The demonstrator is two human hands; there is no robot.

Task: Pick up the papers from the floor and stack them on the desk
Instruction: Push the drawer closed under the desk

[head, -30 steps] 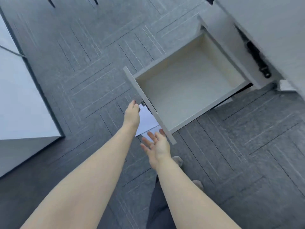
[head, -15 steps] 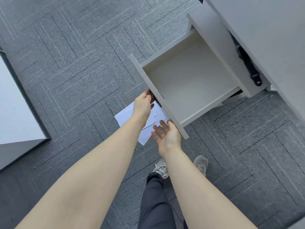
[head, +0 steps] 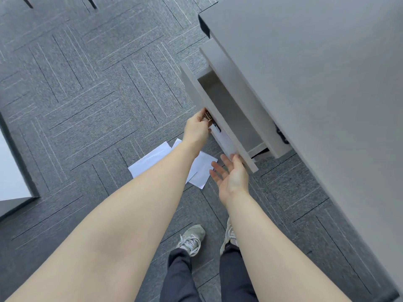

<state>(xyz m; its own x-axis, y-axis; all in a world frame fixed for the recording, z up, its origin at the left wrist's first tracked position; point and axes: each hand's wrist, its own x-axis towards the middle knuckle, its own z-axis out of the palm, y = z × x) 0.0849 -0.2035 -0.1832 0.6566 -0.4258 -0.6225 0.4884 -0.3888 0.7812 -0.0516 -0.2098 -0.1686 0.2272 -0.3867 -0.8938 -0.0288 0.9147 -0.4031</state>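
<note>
Several white papers lie overlapping on the grey carpet, partly hidden under my left forearm; one sheet reaches under the drawer front. The grey desk fills the upper right. Its drawer stands partly pulled out, showing a narrow strip of its inside. My left hand is closed on the brass handle on the drawer front. My right hand is open, palm up, with its fingertips at the near lower corner of the drawer front. It holds nothing.
Another white desk corner juts in at the left edge. My two grey sneakers and dark trousers stand just behind the papers. Bare carpet stretches to the upper left.
The drawer has slid far back into the desk, so much less of its inside shows. My left hand moved onto its handle. More of the papers on the floor show.
</note>
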